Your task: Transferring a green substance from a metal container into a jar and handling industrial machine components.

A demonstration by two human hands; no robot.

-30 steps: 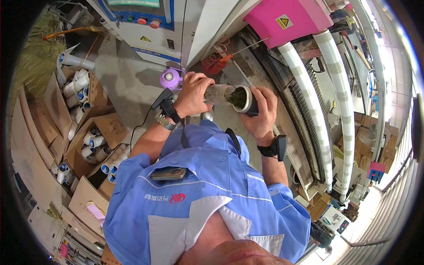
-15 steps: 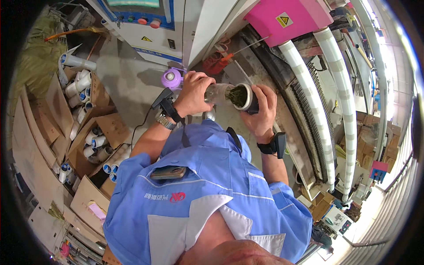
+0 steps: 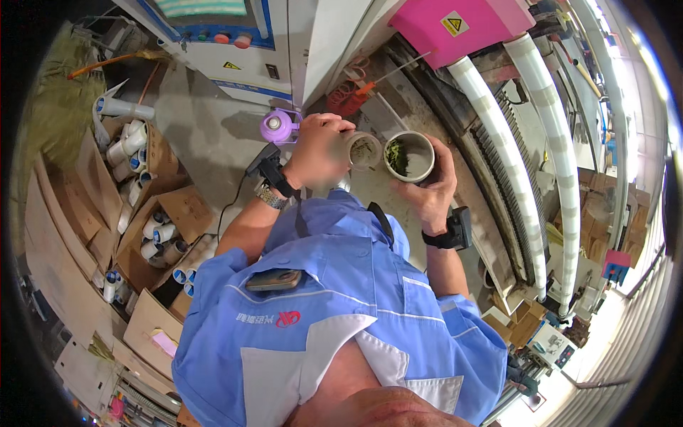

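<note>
My left hand [image 3: 321, 151], partly blurred, is wrapped round a clear see-through cup [image 3: 363, 151]. Its round mouth faces up, and small dark bits show inside. Close beside it, my right hand [image 3: 435, 186] grips a cup with a white rim and pale inside [image 3: 421, 158]. Green leaf pieces [image 3: 398, 156] cling to one side of that cup's interior. The two rims are near each other, with a narrow gap between them. Both wrists wear black strapped devices, and the left one also has a metal watch band.
A purple bottle [image 3: 277, 126] stands on the floor beyond my left hand, by a white machine cabinet [image 3: 249, 75]. Open cardboard boxes [image 3: 188, 210] with white rolls lie at left. Machine rails and white wrapped tubes [image 3: 498, 117] run along the right, under a pink housing [image 3: 455, 32].
The clear cup was tipped toward the white-rimmed cup; now they are apart and both mouths face up. My right hand has moved slightly right. The leaves in its cup are more visible.
</note>
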